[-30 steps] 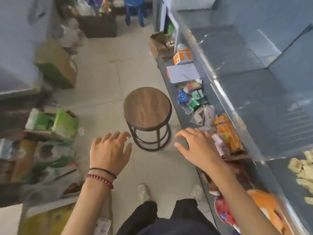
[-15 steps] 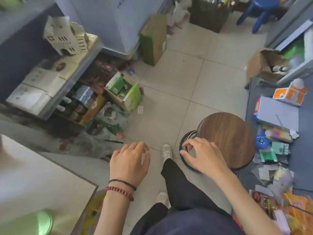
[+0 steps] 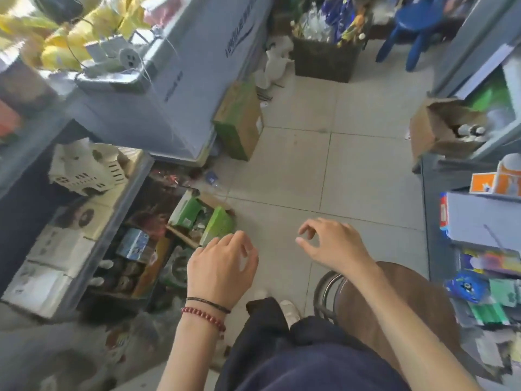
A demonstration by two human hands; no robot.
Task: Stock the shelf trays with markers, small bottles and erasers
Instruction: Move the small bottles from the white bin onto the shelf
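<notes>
My left hand (image 3: 222, 266) hangs over the tiled floor with loosely curled fingers and holds nothing. My right hand (image 3: 332, 244) is beside it, fingers relaxed and empty, its forearm crossing above the round wooden stool (image 3: 394, 311). An open cardboard box (image 3: 442, 128) with small dark bottles stands at the right, against the shelf. Stationery packs (image 3: 490, 263) lie on the low grey shelf (image 3: 434, 221) at the right. An open box with green flaps (image 3: 203, 218) sits on the floor just ahead of my left hand.
A grey shelf unit (image 3: 112, 221) at the left holds white boxes and a white basket. A large grey cabinet (image 3: 180, 80) and a green carton (image 3: 239, 119) stand behind it. A dark crate (image 3: 324, 63) and blue plastic stool (image 3: 408, 29) sit at the far end.
My view has swung left, away from the right shelf. The stool has slid to the lower right of the picture. My right hand has come off the stool's edge.
</notes>
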